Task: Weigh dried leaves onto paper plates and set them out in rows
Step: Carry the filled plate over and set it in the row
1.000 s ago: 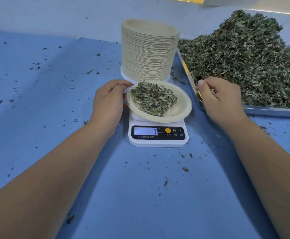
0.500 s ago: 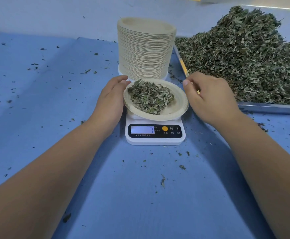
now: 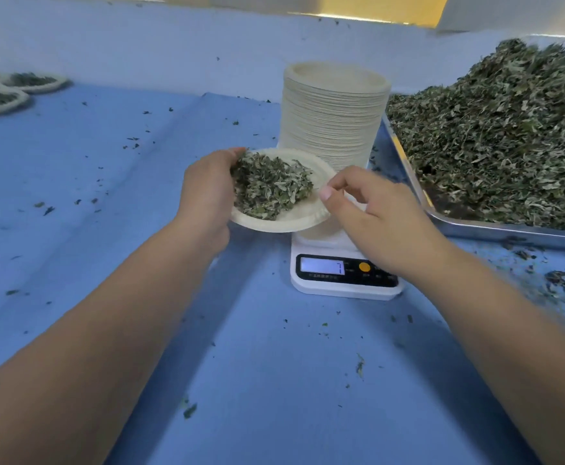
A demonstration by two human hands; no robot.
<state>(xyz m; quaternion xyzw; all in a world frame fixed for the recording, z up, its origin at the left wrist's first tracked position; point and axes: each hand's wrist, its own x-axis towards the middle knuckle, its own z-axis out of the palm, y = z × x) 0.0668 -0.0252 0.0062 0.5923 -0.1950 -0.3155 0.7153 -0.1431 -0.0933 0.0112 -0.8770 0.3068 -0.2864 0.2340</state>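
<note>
A paper plate [image 3: 294, 218] with a heap of dried leaves [image 3: 271, 191] hangs just above and left of the white scale [image 3: 345, 280]. My left hand [image 3: 207, 196] grips its left rim, thumb over the leaves. At the plate's right rim my right hand [image 3: 375, 216] has its fingers loosely curled, and whether it touches the rim is unclear. The scale's display reads 7. Behind it stands a tall stack of empty paper plates [image 3: 334, 119]. A large pile of dried leaves [image 3: 502, 135] fills a metal tray [image 3: 509, 229] on the right.
Filled plates [image 3: 6, 92] lie at the far left edge of the blue table cover [image 3: 106, 213]. Leaf crumbs are scattered over the cloth, thicker near the tray's front corner. A pale wall runs along the back.
The plate has come up off the scale and moved left in my left hand. My right hand has shifted from the tray edge to the plate's right rim. The view has turned left.
</note>
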